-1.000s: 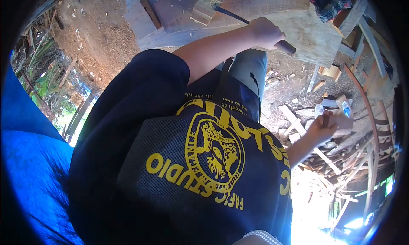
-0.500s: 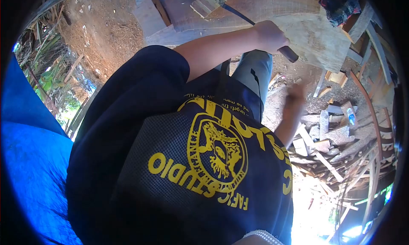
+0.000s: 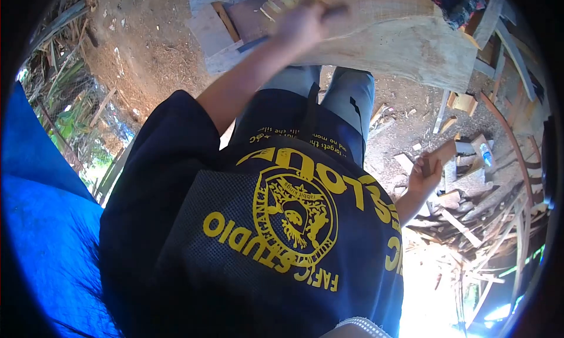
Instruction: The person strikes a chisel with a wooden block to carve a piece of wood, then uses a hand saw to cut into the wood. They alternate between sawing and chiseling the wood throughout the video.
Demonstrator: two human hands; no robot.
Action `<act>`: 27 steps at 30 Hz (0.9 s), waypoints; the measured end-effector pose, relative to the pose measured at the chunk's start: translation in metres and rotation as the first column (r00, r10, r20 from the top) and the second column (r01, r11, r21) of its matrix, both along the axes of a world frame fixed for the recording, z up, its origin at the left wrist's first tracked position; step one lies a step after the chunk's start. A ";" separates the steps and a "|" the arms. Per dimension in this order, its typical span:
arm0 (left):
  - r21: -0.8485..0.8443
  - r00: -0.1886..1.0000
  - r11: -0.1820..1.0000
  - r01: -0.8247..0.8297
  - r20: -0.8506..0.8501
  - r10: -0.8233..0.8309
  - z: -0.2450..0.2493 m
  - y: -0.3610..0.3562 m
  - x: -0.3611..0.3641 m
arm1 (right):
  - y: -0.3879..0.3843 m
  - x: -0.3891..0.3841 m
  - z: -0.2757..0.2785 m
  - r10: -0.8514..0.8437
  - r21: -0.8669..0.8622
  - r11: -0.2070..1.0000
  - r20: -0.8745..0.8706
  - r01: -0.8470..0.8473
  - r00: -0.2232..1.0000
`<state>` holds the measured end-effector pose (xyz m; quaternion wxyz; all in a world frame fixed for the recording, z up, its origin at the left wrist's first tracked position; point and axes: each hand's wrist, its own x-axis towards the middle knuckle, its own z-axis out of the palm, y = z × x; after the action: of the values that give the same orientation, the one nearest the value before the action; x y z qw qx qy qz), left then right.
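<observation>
My left hand (image 3: 299, 29), blurred by motion, is raised over the wooden boards in front of my legs. It is closed round the dark handle (image 3: 336, 12) of a long-bladed tool; the blade is hard to make out now. Out to the right, my right hand (image 3: 427, 172) grips a small brown wooden block (image 3: 442, 155) above the scrap pile. The two hands are far apart. A large pale board (image 3: 429, 50) lies ahead of my knees, and a striped wooden piece (image 3: 282, 3) lies near my left hand.
Wood offcuts (image 3: 467, 182) and long curved strips (image 3: 508, 126) cover the ground at right. A dark, reddish bundle (image 3: 458, 6) is at the upper right. Bare soil (image 3: 141, 38) and a blue sheet (image 3: 47, 209) are at left.
My left hand has swung forward and left with the tool. My right hand has moved out to the right, and the block in it now shows clearly.
</observation>
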<state>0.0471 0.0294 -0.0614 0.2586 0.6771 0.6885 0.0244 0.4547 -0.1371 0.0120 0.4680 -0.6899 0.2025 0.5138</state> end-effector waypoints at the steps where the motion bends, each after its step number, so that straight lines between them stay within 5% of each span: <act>1: -0.123 0.987 0.982 -0.144 -0.082 0.135 0.009 0.011 -0.019 | 0.000 -0.012 0.002 0.066 -0.008 0.998 -0.004 -0.066 0.998; 4: -0.002 0.944 0.964 -0.266 -0.202 0.261 -0.019 0.026 -0.064 | 0.006 -0.049 0.001 0.181 -0.046 0.982 -0.039 -0.183 0.983; 6: -0.239 0.958 0.936 -0.259 -0.185 0.218 -0.015 0.034 -0.076 | 0.014 -0.069 0.001 0.253 -0.104 0.960 -0.065 -0.259 0.965; 10: -0.311 0.966 0.915 -0.258 -0.102 0.238 -0.009 0.037 -0.071 | 0.014 -0.091 0.002 0.401 -0.054 0.914 -0.043 -0.403 0.915; 16: -0.184 0.975 0.968 -0.173 -0.169 0.142 -0.001 0.035 -0.052 | 0.013 -0.096 0.009 0.447 -0.099 0.894 0.099 -0.438 0.889; 21: -0.276 0.972 0.955 -0.108 -0.232 0.042 -0.007 0.027 -0.054 | 0.015 -0.103 0.014 0.450 -0.060 0.893 0.160 -0.447 0.878; 27: -0.207 0.977 0.955 -0.212 -0.056 0.204 -0.018 0.017 -0.062 | 0.015 -0.117 0.015 0.472 -0.039 0.879 0.195 -0.475 0.860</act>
<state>-0.0147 0.0462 -0.0792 0.3133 0.5698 0.7590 -0.0336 0.3373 -0.1225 0.0266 0.3490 -0.7637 -0.0236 0.5426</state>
